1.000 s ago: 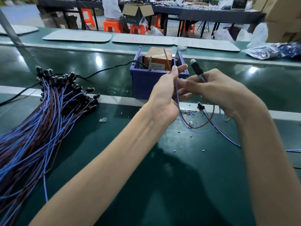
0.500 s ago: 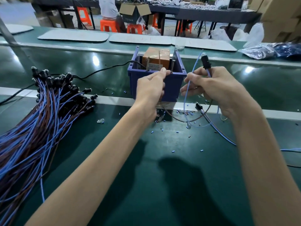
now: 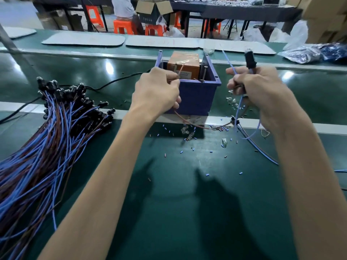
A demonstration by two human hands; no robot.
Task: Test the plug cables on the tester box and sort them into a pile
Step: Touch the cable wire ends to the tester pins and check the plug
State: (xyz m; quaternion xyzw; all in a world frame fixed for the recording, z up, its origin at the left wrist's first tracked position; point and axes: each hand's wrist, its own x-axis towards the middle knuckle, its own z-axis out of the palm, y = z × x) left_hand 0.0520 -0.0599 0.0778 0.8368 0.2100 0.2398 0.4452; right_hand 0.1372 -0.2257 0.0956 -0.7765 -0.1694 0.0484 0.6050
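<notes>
While your left hand [image 3: 155,92] pinches a wire [image 3: 179,70], your right hand [image 3: 259,91] grips the plug [image 3: 249,59]; next touch the tester box [image 3: 195,96] between them.

1. The pile of cables [image 3: 37,147] is cut by the left and bottom edges, so its far ends do not show.
2. The left hand [image 3: 155,92] curls around the brown wire [image 3: 189,123], and its fingertips are hidden behind the back of the hand.
3. The right hand [image 3: 262,91] covers the lower part of the black plug [image 3: 250,60]. The tip of the plug is blurred.
4. The wall of the blue bin [image 3: 195,98] hides the bottom of the orange box [image 3: 183,63]. The label on the box is too small to read.
5. The blue wire [image 3: 262,151] disappears behind the right forearm.
6. The small bits [image 3: 207,174] on the table are too small to name.
</notes>
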